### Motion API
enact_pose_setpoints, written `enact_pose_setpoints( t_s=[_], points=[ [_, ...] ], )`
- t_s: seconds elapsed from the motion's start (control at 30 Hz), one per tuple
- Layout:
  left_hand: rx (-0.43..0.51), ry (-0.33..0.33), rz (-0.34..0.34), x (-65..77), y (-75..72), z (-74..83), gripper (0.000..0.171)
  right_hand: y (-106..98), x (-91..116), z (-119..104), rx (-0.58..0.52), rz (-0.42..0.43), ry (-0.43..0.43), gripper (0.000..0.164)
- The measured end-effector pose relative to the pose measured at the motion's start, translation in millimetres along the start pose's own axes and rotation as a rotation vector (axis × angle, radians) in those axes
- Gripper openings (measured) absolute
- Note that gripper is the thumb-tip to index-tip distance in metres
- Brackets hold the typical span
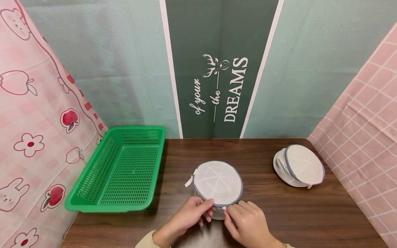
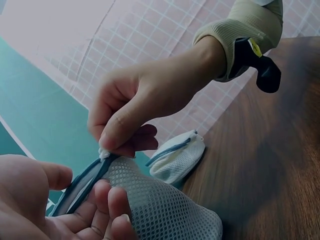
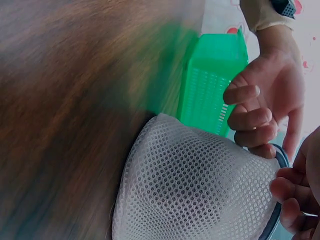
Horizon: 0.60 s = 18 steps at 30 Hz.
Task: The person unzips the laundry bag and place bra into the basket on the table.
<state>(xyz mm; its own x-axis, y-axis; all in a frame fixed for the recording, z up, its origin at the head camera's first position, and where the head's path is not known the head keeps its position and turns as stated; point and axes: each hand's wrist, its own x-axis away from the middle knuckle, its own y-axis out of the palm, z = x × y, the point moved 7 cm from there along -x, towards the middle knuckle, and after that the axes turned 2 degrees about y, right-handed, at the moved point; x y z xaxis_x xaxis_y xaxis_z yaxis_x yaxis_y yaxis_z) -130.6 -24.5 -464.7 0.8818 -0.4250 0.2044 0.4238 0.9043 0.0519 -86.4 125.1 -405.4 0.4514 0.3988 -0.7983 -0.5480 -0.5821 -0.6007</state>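
Note:
A round white mesh laundry bag (image 1: 218, 182) with a grey-blue zipped rim stands on the table in front of me. My left hand (image 1: 193, 212) holds its near rim, thumb on top and fingers against the mesh side. Just to the right, my right hand (image 1: 247, 220) pinches the white zipper pull (image 2: 104, 154) between thumb and forefinger. In the right wrist view the bag's mesh wall (image 3: 195, 185) fills the middle, with both hands at its rim. A white loop tag (image 1: 189, 181) sticks out at the bag's left edge.
A green plastic basket (image 1: 152, 193) with slotted walls stands on the left of the brown wooden table (image 1: 291, 213). Another white mesh laundry bag (image 1: 305, 164), partly collapsed, lies at the far right. Cloth curtains hang behind and at both sides.

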Motion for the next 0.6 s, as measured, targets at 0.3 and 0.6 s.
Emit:
enact_pose_setpoints(
  t_s=[0.3,0.6],
  points=[
    [-0.028,-0.001,-0.005,-0.7,-0.7,-3.7,0.047,6.7,0.4,-7.4,-0.015,-0.036,-0.021,0.036],
    [-0.027,-0.004,0.01,-1.6,-2.9,-5.7,0.042,7.4,0.9,-8.8,-0.006,-0.029,-0.02,0.035]
  ],
)
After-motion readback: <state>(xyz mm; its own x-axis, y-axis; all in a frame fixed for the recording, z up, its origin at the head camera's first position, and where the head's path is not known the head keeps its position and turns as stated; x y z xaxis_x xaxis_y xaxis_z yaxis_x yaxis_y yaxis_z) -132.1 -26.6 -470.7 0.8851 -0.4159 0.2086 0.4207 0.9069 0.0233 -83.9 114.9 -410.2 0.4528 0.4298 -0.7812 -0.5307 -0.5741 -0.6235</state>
